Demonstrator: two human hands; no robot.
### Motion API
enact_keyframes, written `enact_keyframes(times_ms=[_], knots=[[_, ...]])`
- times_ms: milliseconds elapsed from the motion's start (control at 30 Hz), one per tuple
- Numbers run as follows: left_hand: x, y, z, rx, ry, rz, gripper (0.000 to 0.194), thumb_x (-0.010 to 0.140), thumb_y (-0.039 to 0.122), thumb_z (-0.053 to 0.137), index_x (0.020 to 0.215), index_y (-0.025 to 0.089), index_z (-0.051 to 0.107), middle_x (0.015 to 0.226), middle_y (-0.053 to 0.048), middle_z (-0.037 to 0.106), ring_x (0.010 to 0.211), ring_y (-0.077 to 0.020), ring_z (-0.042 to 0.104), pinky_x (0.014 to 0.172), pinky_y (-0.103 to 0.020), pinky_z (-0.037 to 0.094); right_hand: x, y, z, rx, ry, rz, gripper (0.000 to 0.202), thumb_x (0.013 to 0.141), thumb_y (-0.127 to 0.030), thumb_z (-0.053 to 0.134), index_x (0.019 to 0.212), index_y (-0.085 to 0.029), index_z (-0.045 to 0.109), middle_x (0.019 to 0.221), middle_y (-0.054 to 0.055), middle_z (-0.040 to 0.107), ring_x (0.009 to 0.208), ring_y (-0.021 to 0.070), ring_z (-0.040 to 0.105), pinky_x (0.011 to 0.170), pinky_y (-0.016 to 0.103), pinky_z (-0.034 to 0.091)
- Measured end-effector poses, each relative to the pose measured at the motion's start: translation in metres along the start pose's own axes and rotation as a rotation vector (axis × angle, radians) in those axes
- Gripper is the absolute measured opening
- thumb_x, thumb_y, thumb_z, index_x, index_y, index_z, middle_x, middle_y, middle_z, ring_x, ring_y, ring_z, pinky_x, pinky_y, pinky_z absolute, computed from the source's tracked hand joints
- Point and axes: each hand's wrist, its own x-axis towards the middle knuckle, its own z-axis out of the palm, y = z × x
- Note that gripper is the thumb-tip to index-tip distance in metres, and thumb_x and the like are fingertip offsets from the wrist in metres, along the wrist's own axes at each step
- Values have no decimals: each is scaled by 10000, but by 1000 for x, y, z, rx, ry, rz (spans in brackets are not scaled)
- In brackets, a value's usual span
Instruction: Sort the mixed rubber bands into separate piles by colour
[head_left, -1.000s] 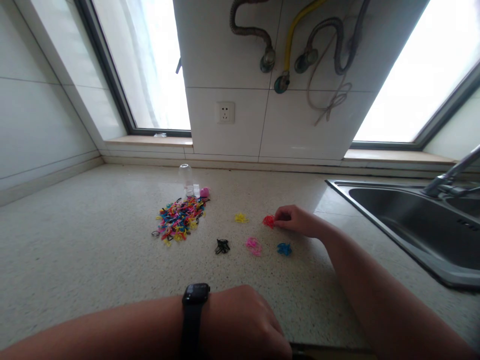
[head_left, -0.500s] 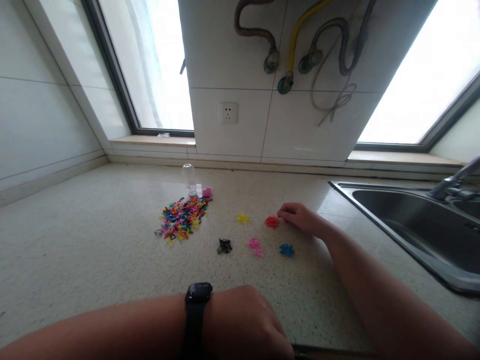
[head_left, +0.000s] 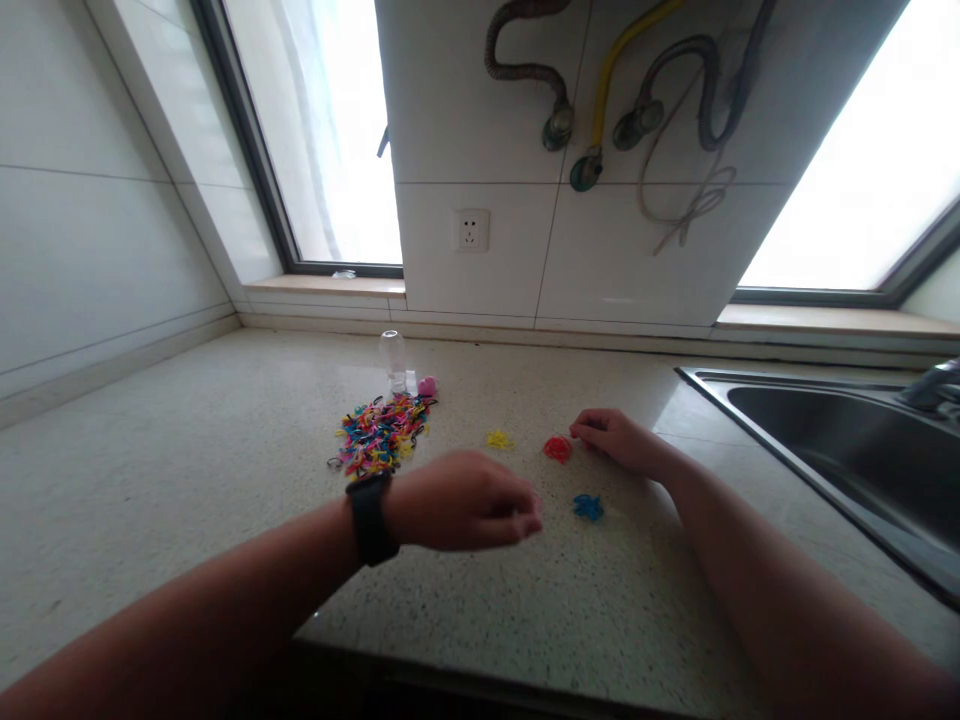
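My left hand (head_left: 469, 502), with a black watch (head_left: 371, 518) on its wrist, is over the counter (head_left: 480, 610), its fingers curled together; what they hold, if anything, is too small to name. It hides the spots of the black and pink piles. Beside the red pile of small bands (head_left: 557, 449) rests my right hand (head_left: 606, 438), fingers together, contents unclear. A yellow pile (head_left: 499, 439) lies left of the red one, a blue pile (head_left: 588, 507) below it. Mixed coloured bands (head_left: 384, 434) form a large heap at the left.
Behind the heap stand a clear bottle (head_left: 392, 360) and a pink object (head_left: 427, 386). A steel sink (head_left: 817, 430) is set into the counter at the right. A socket (head_left: 472, 230) and hoses with valves are on the tiled wall.
My left hand has moved up from the counter's front edge to between the heap and the blue pile, covering the black and pink piles. The whole view has shifted slightly; my right hand stays by the red pile.
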Motion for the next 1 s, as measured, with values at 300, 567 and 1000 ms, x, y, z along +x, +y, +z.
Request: enact_keyframes(times_ms=[300,567,1000], knots=[[-40,-119,-33,317,223,-603,330,935,378,476,1028,185,727,808,-73,712,676,-151,604,637,-263,405,2,4,-2,-12,-12,-17,379,848,-536,566,815,-169,655,645,7,568,547,119,443,525,266,337],[-48,-133,-31,349,92,-594,285,871,386,576,1081,288,742,899,-31,736,760,-160,637,694,-251,440,5,8,-1,-33,4,-26,382,836,-540,569,818,-170,662,648,13,585,549,124,450,522,269,337],[-48,-135,-30,378,114,-594,239,857,400,590,952,252,753,861,-47,732,734,-165,625,677,-254,424,4,6,0,-26,-13,-29,360,862,-517,555,820,-171,649,647,10,579,536,118,444,518,266,334]])
